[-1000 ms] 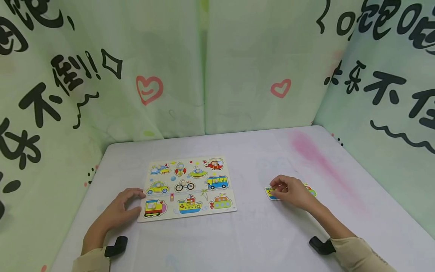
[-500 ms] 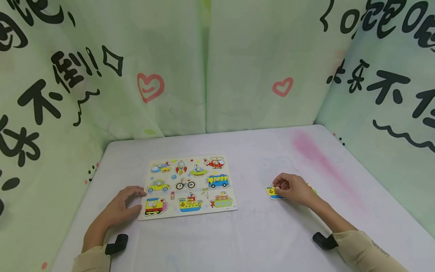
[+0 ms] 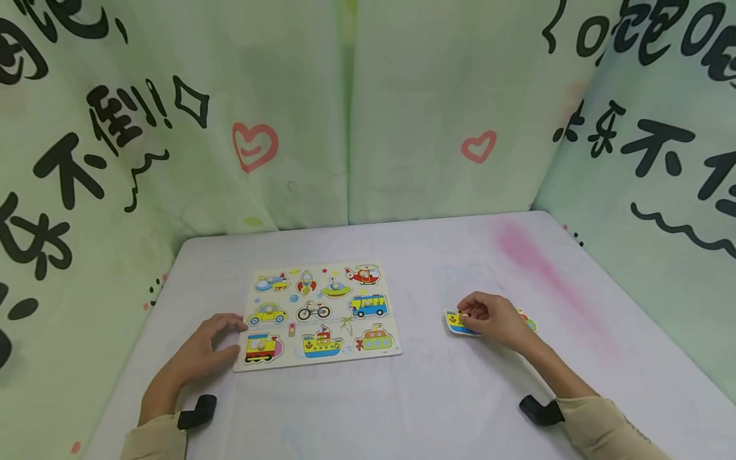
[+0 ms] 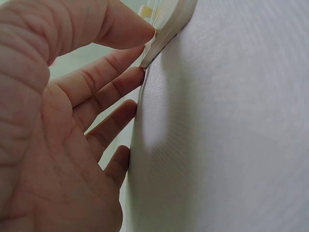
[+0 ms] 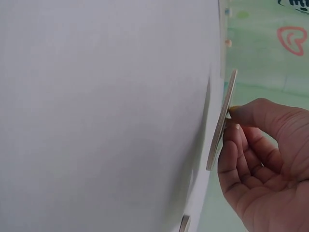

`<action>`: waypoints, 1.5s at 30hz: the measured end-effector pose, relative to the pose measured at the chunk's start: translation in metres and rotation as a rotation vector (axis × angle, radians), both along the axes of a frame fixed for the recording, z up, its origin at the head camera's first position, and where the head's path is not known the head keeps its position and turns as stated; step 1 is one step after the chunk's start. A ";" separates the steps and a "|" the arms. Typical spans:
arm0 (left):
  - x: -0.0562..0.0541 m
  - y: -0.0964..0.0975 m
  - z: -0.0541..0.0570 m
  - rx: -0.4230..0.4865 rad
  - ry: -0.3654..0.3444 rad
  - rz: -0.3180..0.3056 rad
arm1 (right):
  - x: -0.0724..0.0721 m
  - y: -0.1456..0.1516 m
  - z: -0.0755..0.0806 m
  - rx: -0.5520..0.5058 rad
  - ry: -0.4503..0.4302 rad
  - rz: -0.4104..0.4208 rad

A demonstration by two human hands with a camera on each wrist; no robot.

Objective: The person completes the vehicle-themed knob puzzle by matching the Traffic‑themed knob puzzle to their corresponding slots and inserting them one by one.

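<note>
In the head view my right hand (image 3: 496,321) pinches a ship puzzle piece (image 3: 456,322), yellow and blue with an anchor. The right wrist view shows this flat wooden piece (image 5: 223,123) edge-on, tilted just above the table, thumb and fingertips at its knob. Part of it is hidden by the hand. My left hand (image 3: 206,348) rests at the left edge of a pale puzzle board (image 3: 339,324). Its fingers are loosely extended, with thumb and fingertips against the board's side (image 4: 166,34) in the left wrist view.
A second puzzle piece (image 3: 526,321), green, yellow and red, lies partly hidden behind my right hand. Vehicle pictures cover the board, several with knobs. Everything stands on a white-covered table (image 3: 345,415), backed by a green curtain (image 3: 402,128) with hearts and black lettering.
The ship piece, earlier lying flat under my right hand, has come up off the table and shifted slightly left. My left hand and the board have stayed put.
</note>
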State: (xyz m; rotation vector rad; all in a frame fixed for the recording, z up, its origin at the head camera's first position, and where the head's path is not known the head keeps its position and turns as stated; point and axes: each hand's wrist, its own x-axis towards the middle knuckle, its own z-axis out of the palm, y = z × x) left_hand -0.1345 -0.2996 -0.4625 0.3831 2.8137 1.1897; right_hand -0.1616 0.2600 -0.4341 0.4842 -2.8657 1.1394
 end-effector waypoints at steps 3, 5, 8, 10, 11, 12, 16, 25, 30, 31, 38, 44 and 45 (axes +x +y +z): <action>0.000 0.000 0.000 -0.001 -0.002 0.001 | 0.001 -0.006 -0.001 -0.047 -0.012 -0.007; 0.000 0.000 0.001 -0.004 -0.004 0.002 | 0.001 -0.010 -0.001 -0.069 -0.021 -0.009; 0.000 0.000 0.001 -0.007 -0.003 0.001 | 0.001 -0.018 -0.002 -0.108 -0.036 -0.005; 0.000 0.000 0.001 -0.010 -0.004 0.002 | 0.001 -0.024 -0.002 -0.129 -0.049 0.003; 0.000 0.000 0.001 -0.009 -0.005 0.001 | 0.001 -0.028 -0.002 -0.135 -0.052 0.007; 0.000 0.000 0.001 -0.005 -0.007 0.001 | 0.001 -0.031 -0.001 -0.142 -0.056 0.011; 0.001 0.001 0.001 0.002 -0.014 0.001 | 0.000 -0.045 -0.001 -0.151 -0.079 0.023; 0.000 0.001 0.001 -0.001 -0.007 0.001 | 0.000 -0.073 0.003 -0.173 -0.124 0.045; 0.000 0.000 0.001 -0.002 -0.001 0.002 | -0.001 -0.084 0.003 -0.178 -0.136 0.069; 0.001 0.001 0.001 -0.005 -0.003 0.003 | -0.001 -0.086 0.003 -0.180 -0.137 0.078; 0.001 0.001 0.001 -0.012 0.000 0.005 | 0.001 -0.102 0.004 -0.198 -0.169 0.118; 0.000 0.000 0.000 -0.009 0.017 -0.003 | 0.002 -0.115 0.007 -0.228 -0.161 0.172; 0.000 0.000 0.000 -0.007 0.019 -0.005 | 0.002 -0.117 0.007 -0.231 -0.157 0.180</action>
